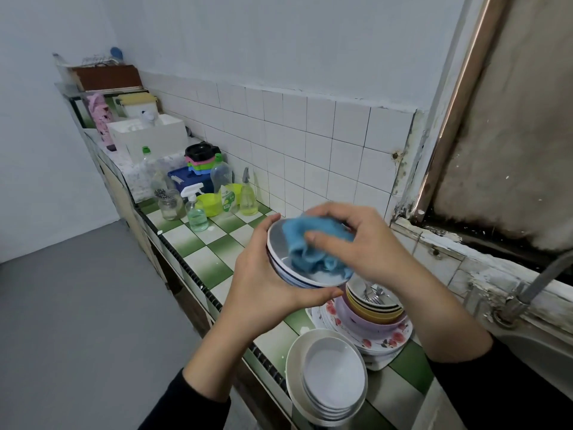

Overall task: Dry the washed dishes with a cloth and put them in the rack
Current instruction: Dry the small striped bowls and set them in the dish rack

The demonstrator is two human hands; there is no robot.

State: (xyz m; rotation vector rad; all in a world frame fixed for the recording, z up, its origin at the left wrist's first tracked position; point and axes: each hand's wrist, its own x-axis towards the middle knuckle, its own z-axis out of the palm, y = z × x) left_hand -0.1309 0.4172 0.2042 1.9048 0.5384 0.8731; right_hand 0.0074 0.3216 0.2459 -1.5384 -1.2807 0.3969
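Both hands busy: left hand [263, 283] cups the bowl [297, 268] steady so right hand [356, 243] can scrub inside, gripping the blue cloth [313, 246].

One wide-angle camera, worn on the person's head, faces forward and down. It sits close above the left hand [263, 283] and right hand [366, 240], which fill the frame centre. The tiled counter [201, 252] recedes diagonally toward the upper left; the floor [77, 305] occupies the lower left.
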